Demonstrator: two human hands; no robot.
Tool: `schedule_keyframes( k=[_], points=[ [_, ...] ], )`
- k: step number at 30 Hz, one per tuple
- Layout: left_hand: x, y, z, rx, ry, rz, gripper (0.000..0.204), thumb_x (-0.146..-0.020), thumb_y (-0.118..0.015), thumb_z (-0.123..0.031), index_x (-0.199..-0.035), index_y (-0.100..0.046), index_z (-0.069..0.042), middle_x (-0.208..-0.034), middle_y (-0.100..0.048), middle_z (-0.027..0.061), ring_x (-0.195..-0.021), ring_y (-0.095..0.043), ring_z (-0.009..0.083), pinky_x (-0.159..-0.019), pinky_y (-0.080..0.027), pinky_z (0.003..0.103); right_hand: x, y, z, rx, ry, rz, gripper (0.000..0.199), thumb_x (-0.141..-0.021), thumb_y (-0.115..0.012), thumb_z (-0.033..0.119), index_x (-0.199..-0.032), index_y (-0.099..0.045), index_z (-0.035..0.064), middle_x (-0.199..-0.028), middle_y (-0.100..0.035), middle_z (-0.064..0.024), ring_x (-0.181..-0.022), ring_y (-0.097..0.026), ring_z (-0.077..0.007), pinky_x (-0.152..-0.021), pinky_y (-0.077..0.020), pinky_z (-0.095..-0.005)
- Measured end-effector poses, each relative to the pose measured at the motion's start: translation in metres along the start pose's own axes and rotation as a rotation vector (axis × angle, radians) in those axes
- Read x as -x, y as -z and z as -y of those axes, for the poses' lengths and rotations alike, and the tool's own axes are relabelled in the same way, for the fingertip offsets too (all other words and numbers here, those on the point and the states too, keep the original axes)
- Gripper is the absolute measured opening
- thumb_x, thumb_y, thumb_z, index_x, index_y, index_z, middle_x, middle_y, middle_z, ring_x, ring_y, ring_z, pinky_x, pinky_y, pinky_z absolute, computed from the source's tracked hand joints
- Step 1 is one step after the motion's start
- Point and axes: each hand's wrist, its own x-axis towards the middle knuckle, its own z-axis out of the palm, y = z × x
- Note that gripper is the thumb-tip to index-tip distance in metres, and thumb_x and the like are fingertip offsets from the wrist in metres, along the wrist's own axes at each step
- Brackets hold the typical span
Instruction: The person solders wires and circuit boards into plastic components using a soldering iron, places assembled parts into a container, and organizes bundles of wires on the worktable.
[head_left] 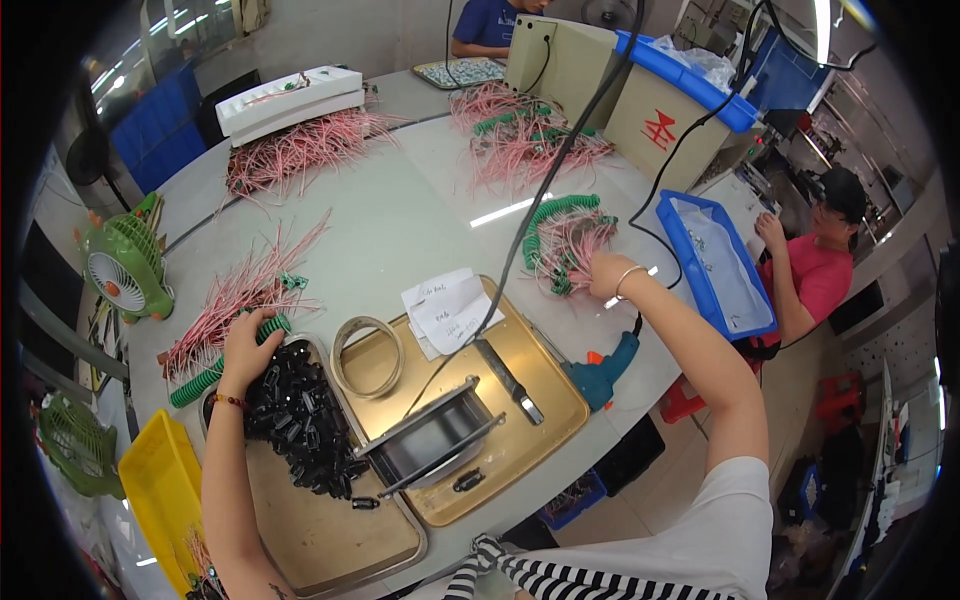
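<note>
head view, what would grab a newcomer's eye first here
Bundles of pink wires lie all over the grey table. The right hand reaches into one bundle by the blue bin, while the left hand rests on a heap of black parts in a tray.

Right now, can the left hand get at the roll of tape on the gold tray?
Probably yes. The left hand rests on the black parts just beside the roll of tape on the gold tray, and nothing lies between them.
</note>
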Motion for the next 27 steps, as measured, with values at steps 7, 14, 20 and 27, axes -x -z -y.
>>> schedule_keyframes(
  k=[7, 14, 20, 27],
  points=[
    [-0.001, 0.007, -0.015, -0.008, 0.003, -0.004, 0.034, -0.076, -0.068, -0.026, -0.104, -0.061, -0.01, -0.089, -0.056, 0.0118, -0.091, -0.055, 0.0322, -0.079, -0.044, 0.04, -0.07, 0.089, -0.016, -0.228, 0.2, -0.206, 0.055, -0.066, -0.069, 0.047, -0.092, -0.071, -0.0022, -0.098, -0.068, -0.0228, -0.092, -0.066, -0.0338, -0.081, -0.0517, -0.039],
    [-0.001, -0.002, -0.015, -0.029, 0.014, 0.006, 0.034, -0.074, -0.068, -0.026, -0.102, -0.062, -0.009, -0.093, -0.058, 0.0132, -0.093, -0.056, 0.0333, -0.081, -0.044, 0.041, -0.214, 0.083, -0.044, -0.203, 0.194, -0.128, 0.041, -0.07, -0.067, 0.031, -0.096, -0.069, -0.001, -0.103, -0.067, -0.0202, -0.09, -0.066, -0.0331, -0.075, -0.0505, -0.0415],
    [0.001, 0.001, -0.02, -0.012, 0.002, -0.012, 0.033, -0.075, -0.068, -0.025, -0.102, -0.061, -0.009, -0.091, -0.056, 0.0125, -0.091, -0.055, 0.0327, -0.081, -0.044, 0.041, -0.273, 0.045, -0.044, 0.062, -0.074, 0.138, 0.034, -0.071, -0.06, 0.018, -0.098, -0.07, 0.0, -0.105, -0.067, -0.0215, -0.093, -0.066, -0.0321, -0.079, -0.0508, -0.0419],
    [-0.006, 0.0, -0.021, 0.006, -0.004, -0.015, 0.032, -0.076, -0.068, -0.023, -0.103, -0.061, -0.008, -0.09, -0.055, 0.0121, -0.091, -0.054, 0.0325, -0.08, -0.044, 0.041, -0.25, 0.039, -0.063, 0.051, 0.105, -0.247, 0.03, -0.077, -0.059, 0.017, -0.098, -0.069, -0.0028, -0.105, -0.065, -0.0229, -0.098, -0.064, -0.0351, -0.083, -0.0509, -0.0405]
  ],
)
